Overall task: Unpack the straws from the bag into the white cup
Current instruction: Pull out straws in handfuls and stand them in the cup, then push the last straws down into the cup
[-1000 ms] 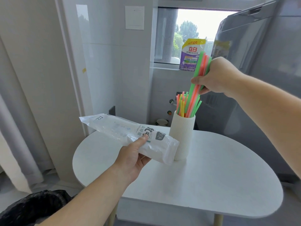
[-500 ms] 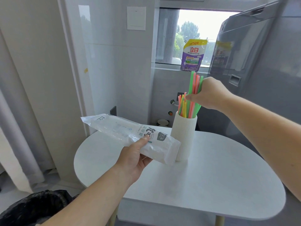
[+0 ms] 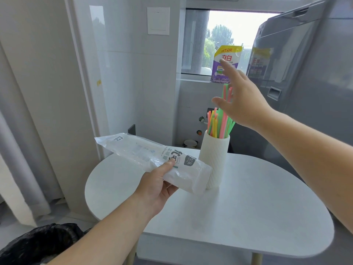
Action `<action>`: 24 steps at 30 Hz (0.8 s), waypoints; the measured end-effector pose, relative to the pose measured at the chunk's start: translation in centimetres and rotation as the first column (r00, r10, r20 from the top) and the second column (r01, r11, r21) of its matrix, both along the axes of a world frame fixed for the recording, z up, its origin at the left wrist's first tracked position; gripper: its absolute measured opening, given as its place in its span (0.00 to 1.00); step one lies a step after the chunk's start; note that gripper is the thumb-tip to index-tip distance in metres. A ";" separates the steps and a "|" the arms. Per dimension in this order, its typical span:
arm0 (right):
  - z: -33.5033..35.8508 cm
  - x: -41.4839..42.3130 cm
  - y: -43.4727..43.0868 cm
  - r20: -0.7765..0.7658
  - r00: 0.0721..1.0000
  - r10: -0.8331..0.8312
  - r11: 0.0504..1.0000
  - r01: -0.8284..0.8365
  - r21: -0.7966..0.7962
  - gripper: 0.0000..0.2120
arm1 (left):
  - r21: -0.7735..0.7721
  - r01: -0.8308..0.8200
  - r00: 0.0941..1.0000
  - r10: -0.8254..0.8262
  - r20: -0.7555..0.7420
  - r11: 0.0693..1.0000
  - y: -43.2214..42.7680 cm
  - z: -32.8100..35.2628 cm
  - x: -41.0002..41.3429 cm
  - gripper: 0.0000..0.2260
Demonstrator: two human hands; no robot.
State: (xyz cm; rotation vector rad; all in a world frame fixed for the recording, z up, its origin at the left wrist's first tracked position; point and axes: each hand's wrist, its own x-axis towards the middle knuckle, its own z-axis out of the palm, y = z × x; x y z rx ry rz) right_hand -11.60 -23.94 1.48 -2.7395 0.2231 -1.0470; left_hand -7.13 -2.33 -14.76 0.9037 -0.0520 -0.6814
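A ribbed white cup [image 3: 214,161] stands upright on the white table [image 3: 248,217]. Coloured straws [image 3: 219,123] in green, pink, orange and yellow stick out of its top and fan apart. My right hand [image 3: 242,100] hovers just above and right of the straws, fingers spread, holding nothing. My left hand [image 3: 156,190] grips a clear plastic straw bag [image 3: 152,157] with printed lettering, held flat and slanted left of the cup. The bag's near end touches the cup's side. I cannot tell whether any straws lie inside the bag.
A purple and yellow refill pouch [image 3: 225,64] sits on the window sill behind the cup. A grey appliance [image 3: 305,83] stands at the right. A bin with a black liner [image 3: 38,243] is at the lower left. White curtains [image 3: 17,150] hang at the left.
My right hand lowered a bunch of straws into the cup, then let go and opened. The straws now stand in the cup. My left hand and the bag barely moved.
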 end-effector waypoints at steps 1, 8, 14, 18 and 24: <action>0.1 0.2 0.0 -0.032 0.999 -0.011 0.998 0.008 -0.066 0.36 | -0.002 0.008 1.000 -0.008 0.002 1.000 0.0 0.0 0.0 0.13; -3.8 0.6 -0.2 -0.334 0.932 -0.137 0.980 0.080 -0.180 0.26 | -0.015 0.063 0.998 -0.062 0.025 0.998 0.2 0.2 -0.2 0.15; -4.2 0.4 -0.1 -0.305 0.942 -0.140 0.980 0.087 -0.181 0.30 | -0.010 0.071 0.997 -0.070 0.033 0.997 0.2 0.1 0.0 0.14; -3.5 1.3 -0.1 -0.358 0.916 -0.182 0.975 0.122 -0.185 0.30 | 0.002 0.065 0.997 -0.065 0.029 0.998 0.1 0.1 -0.1 0.15; -4.4 1.6 0.0 -0.401 0.893 -0.204 0.978 0.163 -0.133 0.27 | -0.001 0.072 0.997 -0.072 0.034 0.997 0.2 0.0 0.0 0.14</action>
